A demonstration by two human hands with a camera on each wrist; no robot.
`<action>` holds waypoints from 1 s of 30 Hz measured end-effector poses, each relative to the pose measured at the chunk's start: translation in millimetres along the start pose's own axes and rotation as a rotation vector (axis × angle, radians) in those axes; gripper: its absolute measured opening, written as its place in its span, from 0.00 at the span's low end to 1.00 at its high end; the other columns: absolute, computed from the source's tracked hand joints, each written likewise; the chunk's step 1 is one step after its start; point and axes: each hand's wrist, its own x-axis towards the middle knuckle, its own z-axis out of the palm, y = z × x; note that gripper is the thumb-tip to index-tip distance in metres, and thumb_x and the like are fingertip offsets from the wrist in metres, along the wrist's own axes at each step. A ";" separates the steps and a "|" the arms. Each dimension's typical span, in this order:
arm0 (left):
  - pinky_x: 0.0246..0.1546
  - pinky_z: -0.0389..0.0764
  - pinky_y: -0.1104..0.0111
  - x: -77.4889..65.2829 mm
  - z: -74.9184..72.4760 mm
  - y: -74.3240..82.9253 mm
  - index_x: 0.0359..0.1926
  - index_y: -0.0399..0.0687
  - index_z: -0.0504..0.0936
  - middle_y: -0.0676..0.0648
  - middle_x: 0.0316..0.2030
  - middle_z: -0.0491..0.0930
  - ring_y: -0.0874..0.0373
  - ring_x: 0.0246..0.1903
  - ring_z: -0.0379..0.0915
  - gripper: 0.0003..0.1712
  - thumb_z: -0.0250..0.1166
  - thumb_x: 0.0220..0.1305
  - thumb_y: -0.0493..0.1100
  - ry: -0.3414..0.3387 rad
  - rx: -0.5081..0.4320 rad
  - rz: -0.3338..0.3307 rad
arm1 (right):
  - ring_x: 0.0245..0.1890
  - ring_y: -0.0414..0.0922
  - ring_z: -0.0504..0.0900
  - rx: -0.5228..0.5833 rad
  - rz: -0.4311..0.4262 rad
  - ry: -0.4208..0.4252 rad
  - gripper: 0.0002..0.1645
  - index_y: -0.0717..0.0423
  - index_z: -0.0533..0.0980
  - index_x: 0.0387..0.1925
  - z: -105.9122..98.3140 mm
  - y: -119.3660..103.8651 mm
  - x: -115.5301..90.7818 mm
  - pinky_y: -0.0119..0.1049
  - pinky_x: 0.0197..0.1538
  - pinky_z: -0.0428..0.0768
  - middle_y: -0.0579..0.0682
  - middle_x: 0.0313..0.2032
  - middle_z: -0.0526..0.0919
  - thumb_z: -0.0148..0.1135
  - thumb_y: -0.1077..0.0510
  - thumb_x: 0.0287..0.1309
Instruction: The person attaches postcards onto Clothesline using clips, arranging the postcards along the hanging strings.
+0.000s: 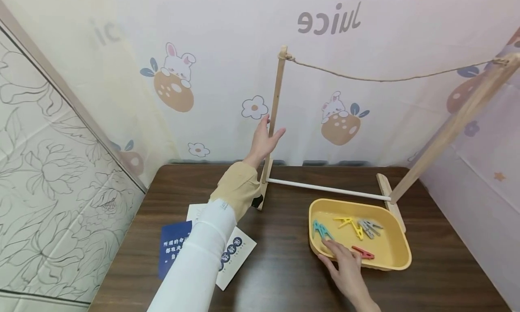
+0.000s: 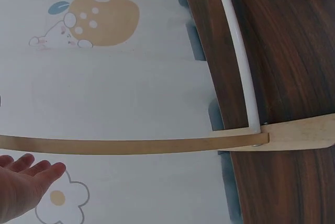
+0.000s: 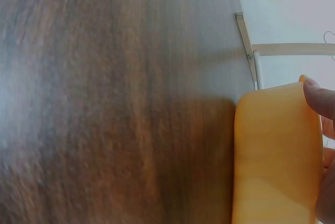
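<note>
Reaching up to the wooden rack in the head view, the left hand (image 1: 263,143) appears in front of its left post (image 1: 277,93), with the thumb held out to one side and the fingers extended, grasping nothing. A white sleeve (image 1: 195,262) with a beige cuff (image 1: 235,185) covers that arm. The right hand (image 1: 347,271) is at the near side of a yellow basin (image 1: 400,258), which stands upright on the dark wooden table (image 1: 284,267), just in front of the rack's white bar (image 1: 329,188). Inside the basin lie teal clips (image 1: 322,230), yellow clips (image 1: 352,226), grey clips (image 1: 369,227) and a red clip (image 1: 363,253). A rope (image 1: 378,80) sags between the left post and the right post (image 1: 455,118). On the left part of the table are a blue card (image 1: 174,230) and a white card (image 1: 240,254), both partly behind the sleeve. A printed cloth (image 1: 227,41) hangs behind.

From the left wrist, the fingers are loose and just beside the left post; whether they touch it cannot be told. The post's foot and one end of the white bar show on the table.

From the right wrist, the basin's outer wall fills the lower right. The thumb lies on the outside at the rim and the fingers lie beyond it, so the hand pinches the rim between them.
</note>
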 end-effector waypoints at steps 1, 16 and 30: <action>0.56 0.61 0.66 1.3 0.2 0.4 0.65 0.40 0.50 0.40 0.60 0.60 0.51 0.58 0.57 0.38 0.55 0.62 0.50 0.000 -0.003 -0.002 | 0.44 0.53 0.75 -0.006 0.001 0.001 0.22 0.57 0.77 0.44 0.8 -0.4 -0.3 0.49 0.40 0.53 0.56 0.42 0.78 0.68 0.57 0.43; 0.48 0.69 0.69 10.6 1.4 -2.7 0.61 0.35 0.59 0.37 0.53 0.69 0.51 0.51 0.67 0.23 0.47 0.66 0.37 0.008 0.052 0.018 | 0.34 0.48 0.73 -0.103 -0.038 0.071 0.09 0.51 0.81 0.31 8.7 -4.1 -5.3 0.49 0.37 0.54 0.48 0.30 0.81 0.68 0.58 0.42; 0.47 0.71 0.67 0.6 -5.6 -5.0 0.56 0.33 0.63 0.37 0.46 0.73 0.50 0.49 0.69 0.19 0.48 0.65 0.35 0.024 0.116 0.067 | 0.28 0.45 0.71 -0.114 -0.084 0.106 0.08 0.50 0.81 0.29 12.7 -7.1 -8.2 0.45 0.33 0.53 0.43 0.24 0.79 0.68 0.58 0.41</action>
